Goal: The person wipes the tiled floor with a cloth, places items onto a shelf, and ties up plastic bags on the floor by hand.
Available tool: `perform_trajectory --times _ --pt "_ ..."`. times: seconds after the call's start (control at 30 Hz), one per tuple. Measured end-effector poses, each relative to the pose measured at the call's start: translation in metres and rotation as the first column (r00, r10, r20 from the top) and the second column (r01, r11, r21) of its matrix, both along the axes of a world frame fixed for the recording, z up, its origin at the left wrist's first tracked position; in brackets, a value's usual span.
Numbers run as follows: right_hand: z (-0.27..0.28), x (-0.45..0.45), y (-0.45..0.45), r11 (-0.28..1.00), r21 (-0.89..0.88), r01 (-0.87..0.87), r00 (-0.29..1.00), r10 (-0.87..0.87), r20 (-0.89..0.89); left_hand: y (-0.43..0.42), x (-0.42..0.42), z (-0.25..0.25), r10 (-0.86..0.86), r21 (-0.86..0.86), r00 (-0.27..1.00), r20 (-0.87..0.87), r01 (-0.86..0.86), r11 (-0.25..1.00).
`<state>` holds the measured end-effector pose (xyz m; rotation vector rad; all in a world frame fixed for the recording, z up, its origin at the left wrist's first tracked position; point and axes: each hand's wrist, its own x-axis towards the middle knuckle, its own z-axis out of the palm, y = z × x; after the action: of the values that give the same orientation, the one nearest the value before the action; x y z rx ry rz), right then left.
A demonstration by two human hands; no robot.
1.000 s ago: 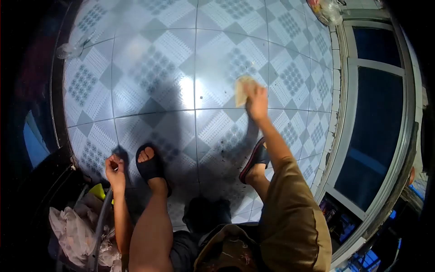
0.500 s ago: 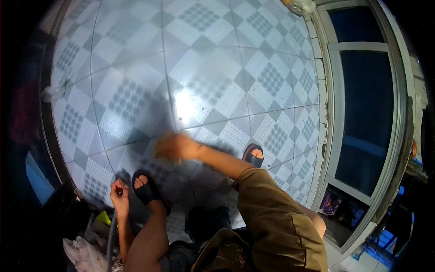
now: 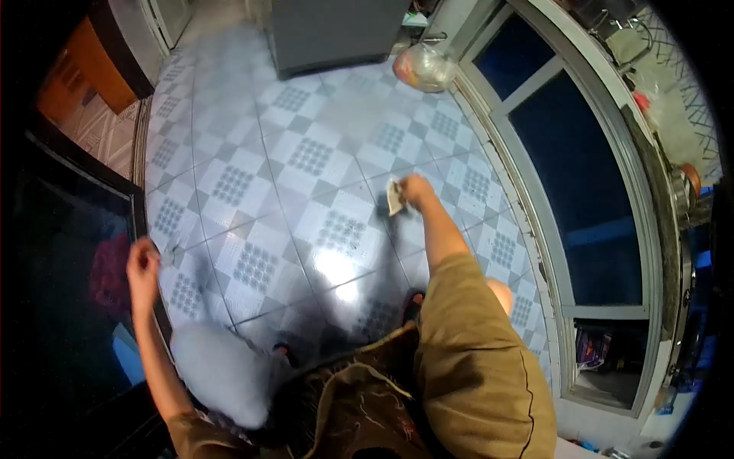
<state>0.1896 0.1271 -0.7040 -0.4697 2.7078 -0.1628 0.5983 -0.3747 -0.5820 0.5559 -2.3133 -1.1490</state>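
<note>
My right hand [image 3: 415, 191] is closed around a pale, flat piece [image 3: 394, 197]; whether it is a folded cloth or a pad I cannot tell. It is held out over the tiled floor [image 3: 267, 183], with a dark shadow nearby. Off to the left, my left hand [image 3: 143, 264] is raised with its fingers curled in towards the thumb. What it holds, if anything, is hidden. Close beside that hand, a small wad of clear plastic [image 3: 168, 255] shows against the floor near the door frame.
A dark grey cabinet [image 3: 336, 34] stands at the far end, with a filled plastic bag [image 3: 426, 67] beside it. Glass-panelled cupboard doors [image 3: 577, 183] line the right side. On the left is a dark glass door [image 3: 69, 229]. A grey rounded shape [image 3: 225, 375] sits below my left arm.
The view has tilted up, bringing the far cabinet and bag into sight. My right hand has reached forward and right with the pale piece; my left hand has risen away from my left foot.
</note>
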Motion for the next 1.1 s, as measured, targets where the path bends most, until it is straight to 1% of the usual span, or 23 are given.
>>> perform_trajectory --times 0.03,0.07,0.1,0.17,0.23,0.3,0.33,0.37,0.43,0.5,0.57,0.63,0.7,0.73,0.8,0.83,0.87,0.9,0.93,0.97,1.0,1.03,1.1 --pt "0.018 0.004 -0.005 0.998 -0.056 0.009 0.999 -0.011 -0.036 -0.001 -0.015 0.032 0.017 -0.012 0.999 -0.037 -0.017 1.000" --pt "0.045 0.003 -0.016 0.993 -0.115 0.008 0.996 -0.018 -0.085 0.015 -0.026 0.079 0.098 0.022 0.988 0.116 -0.102 0.995" --pt "0.064 0.003 -0.023 0.984 -0.177 0.001 0.995 -0.019 -0.101 0.018 -0.038 0.099 0.054 -0.020 0.998 -0.010 -0.055 0.998" --pt "0.084 -0.003 -0.033 0.970 -0.241 -0.013 0.994 -0.014 -0.111 0.030 -0.051 0.134 -0.015 -0.072 1.000 0.003 0.015 0.997" --pt "0.091 -0.009 -0.037 0.944 -0.323 0.067 0.996 -0.044 0.077 0.036 -0.056 0.146 -0.073 0.075 0.996 0.054 0.069 0.995" --pt "0.122 -0.006 -0.036 0.978 -0.205 -0.026 0.988 0.056 0.144 0.057 -0.053 0.162 -0.085 0.249 0.990 0.113 0.055 0.967" --pt "0.147 0.000 -0.039 0.990 -0.129 0.054 0.972 -0.023 0.232 0.063 -0.051 0.165 -0.079 0.335 0.988 0.130 0.031 0.942" --pt "0.157 0.000 -0.040 0.990 -0.117 0.076 0.989 -0.060 0.138 0.063 -0.048 0.164 -0.088 0.435 0.990 0.107 0.033 0.900" --pt "0.168 -0.016 -0.042 0.996 -0.071 -0.055 0.998 0.057 0.017 0.062 -0.044 0.166 -0.071 0.592 0.996 0.053 0.025 0.805" --pt "0.179 -0.017 -0.050 0.989 -0.145 0.036 0.999 -0.030 0.042 0.049 -0.038 0.163 -0.009 0.653 0.998 0.054 -0.028 0.757" --pt "0.172 -0.036 -0.057 0.983 -0.182 -0.008 0.993 0.030 0.115 0.024 -0.028 0.153 0.029 0.804 1.000 0.008 -0.024 0.594" --pt "0.154 -0.056 -0.065 0.976 -0.216 -0.039 0.979 0.081 0.189 0.005 -0.022 0.145 0.082 0.829 0.996 0.028 -0.069 0.555" --pt "0.131 -0.075 -0.086 0.918 -0.270 -0.291 0.956 0.289 -0.049 -0.004 -0.021 0.139 0.218 0.905 0.976 0.012 -0.104 0.413" --pt "0.128 -0.077 -0.104 0.911 -0.274 -0.308 0.950 0.308 -0.043 -0.015 -0.020 0.132 0.238 0.904 0.971 0.019 -0.119 0.412" --pt "0.125 -0.060 -0.143 0.937 -0.281 -0.209 0.968 0.239 0.077 -0.038 -0.015 0.106 0.295 0.974 0.954 0.044 -0.107 0.201" --pt "0.120 -0.051 -0.164 0.920 -0.299 -0.252 0.955 0.286 0.076 -0.042 -0.017 0.092 0.295 0.953 0.952 0.075 -0.156 0.260" --pt "0.101 -0.053 -0.188 0.897 -0.313 -0.313 0.935 0.348 0.063 -0.062 -0.015 0.065 0.339 0.863 0.918 0.206 -0.334 0.378" --pt "0.083 -0.052 -0.210 0.873 -0.323 -0.366 0.915 0.401 0.048 -0.084 -0.012 0.029 0.349 0.789 0.892 0.289 -0.428 0.441" --pt "0.078 -0.038 -0.233 0.832 -0.281 -0.479 0.872 0.488 -0.043 -0.097 -0.010 0.002 0.315 0.664 0.847 0.428 -0.531 0.527" --pt "0.083 -0.019 -0.259 0.807 -0.173 -0.564 0.825 0.560 -0.077 -0.101 -0.018 -0.022 0.431 0.485 0.766 0.477 -0.638 0.598" --pt "0.072 -0.006 -0.285 0.784 -0.116 -0.610 0.792 0.607 -0.066 -0.125 -0.012 -0.060 0.445 0.274 0.710 0.546 -0.653 0.705" --pt "0.057 0.004 -0.312 0.754 -0.059 -0.654 0.757 0.652 -0.046 -0.176 0.015 -0.138 0.494 0.008 0.721 0.486 -0.569 0.822" --pt "0.010 0.021 -0.359 0.682 -0.146 -0.717 0.695 0.714 -0.080 -0.177 0.012 -0.172 0.647 -0.487 0.584 0.490 -0.432 0.759"
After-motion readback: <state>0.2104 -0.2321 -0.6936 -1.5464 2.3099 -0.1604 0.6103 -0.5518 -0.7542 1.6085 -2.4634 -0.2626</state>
